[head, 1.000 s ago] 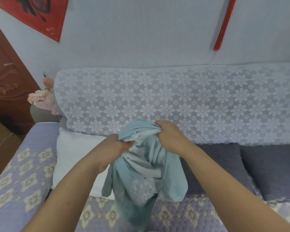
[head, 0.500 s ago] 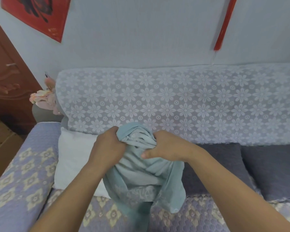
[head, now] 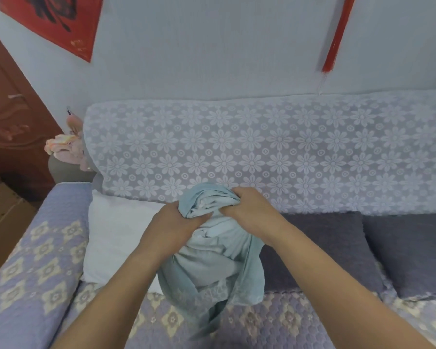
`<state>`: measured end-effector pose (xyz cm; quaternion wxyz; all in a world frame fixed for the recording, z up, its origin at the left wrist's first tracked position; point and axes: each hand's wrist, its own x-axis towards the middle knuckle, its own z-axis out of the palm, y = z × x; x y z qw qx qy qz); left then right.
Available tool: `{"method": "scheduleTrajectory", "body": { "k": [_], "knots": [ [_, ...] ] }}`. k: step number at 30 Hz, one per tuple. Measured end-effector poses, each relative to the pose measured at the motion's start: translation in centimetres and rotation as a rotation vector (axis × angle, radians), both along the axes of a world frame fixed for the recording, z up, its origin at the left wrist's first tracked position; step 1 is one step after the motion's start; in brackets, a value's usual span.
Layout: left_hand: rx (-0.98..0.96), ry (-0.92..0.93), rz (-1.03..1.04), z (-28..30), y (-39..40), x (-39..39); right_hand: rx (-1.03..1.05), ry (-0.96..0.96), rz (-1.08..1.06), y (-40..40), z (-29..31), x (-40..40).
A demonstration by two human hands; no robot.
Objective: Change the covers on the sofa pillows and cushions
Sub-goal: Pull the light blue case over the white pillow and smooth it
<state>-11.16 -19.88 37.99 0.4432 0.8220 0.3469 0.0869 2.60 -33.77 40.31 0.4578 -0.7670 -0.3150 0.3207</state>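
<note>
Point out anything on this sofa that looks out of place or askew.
One bare white pillow leans at the sofa's left end with no cover, unlike the two grey cushions on the right. The light blue cover hangs bunched between the left hand and right hand, not yet fitted. Nothing looks damaged.

Left hand (head: 173, 224), right hand (head: 249, 210), both hands raised, fingers curled, gripping

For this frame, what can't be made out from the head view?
- Light blue cover: its opening is bunched in the left hand and right hand.
- White pillow: right side behind the left forearm and cover.
- Grey cushion: left part behind the cover and right forearm.
</note>
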Motion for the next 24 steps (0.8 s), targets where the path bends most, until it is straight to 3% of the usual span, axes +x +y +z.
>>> {"method": "scheduleTrajectory", "body": {
  "k": [4,6,8,10,12,14,17,21,24],
  "knots": [
    [0.003,0.027,-0.027,-0.2,-0.2,-0.2,0.002,-0.099,-0.010,0.2,-0.6,-0.1],
    [0.154,0.016,0.025,-0.2,0.1,-0.2,0.048,-0.185,-0.014,0.3,-0.8,-0.1],
    [0.327,-0.153,0.140,-0.4,0.0,-0.6,0.100,-0.232,0.055,0.0,-0.7,-0.2],
    [0.337,-0.412,0.213,-0.7,-0.6,-1.2,0.084,-0.282,0.144,-0.7,-0.9,-0.5],
    [0.414,-0.538,0.083,-1.2,-1.8,-1.9,0.056,-0.514,0.030,-1.2,-2.0,-0.4],
    [0.538,-0.511,-0.155,-2.1,-3.5,-1.9,0.151,-0.565,-0.231,-1.5,-3.4,-0.3],
    [0.614,-0.430,-0.340,-3.5,-4.9,-1.3,0.295,-0.379,-0.427,-1.5,-4.9,-0.9],
    [0.645,-0.294,-0.141,-5.4,-4.7,-1.1,0.238,-0.421,-0.433,-2.0,-6.5,-1.0],
    [0.581,-0.246,-0.026,-6.3,-3.8,-1.2,0.204,-0.658,-0.323,-2.7,-7.5,-1.2]
  ]
}}
